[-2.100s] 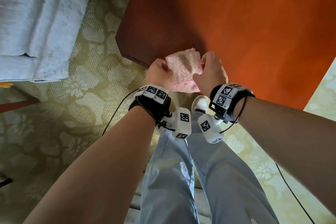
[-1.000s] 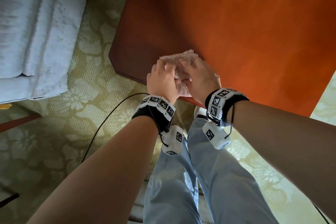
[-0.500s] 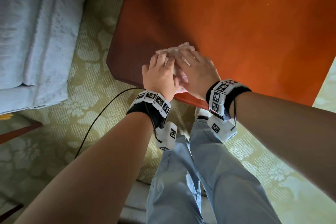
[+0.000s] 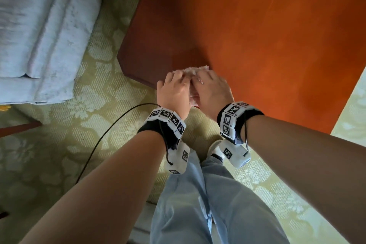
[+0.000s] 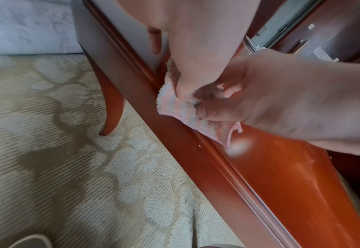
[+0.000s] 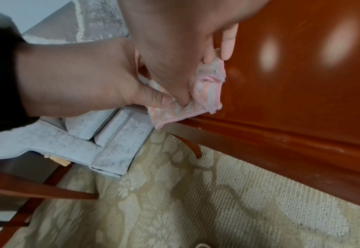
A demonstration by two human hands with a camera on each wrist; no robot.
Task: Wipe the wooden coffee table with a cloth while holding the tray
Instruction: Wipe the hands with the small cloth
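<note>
A pink and white fluffy cloth (image 4: pixel 195 69) lies bunched on the near edge of the orange-brown wooden coffee table (image 4: pixel 267 35), close to its cut-off left corner. My left hand (image 4: pixel 174 89) and right hand (image 4: pixel 213 91) sit side by side on it and cover most of it. In the left wrist view my left thumb presses into the cloth (image 5: pixel 175 107) and the right hand (image 5: pixel 280 100) pinches its other side. In the right wrist view the cloth (image 6: pixel 206 94) is crumpled under my right thumb, one corner hanging over the table's moulded edge. No tray is in view.
A pale grey sofa (image 4: pixel 39 25) stands left of the table on a green-cream patterned carpet (image 4: pixel 79 125). A black cable (image 4: pixel 111 130) trails from my left wrist. My legs in light jeans (image 4: pixel 198 204) stand against the table's edge. A curved table leg (image 5: pixel 111 104) is under the corner.
Both hands brought the cloth down from the air onto the table's near edge and now lie over it, so less of the cloth shows.
</note>
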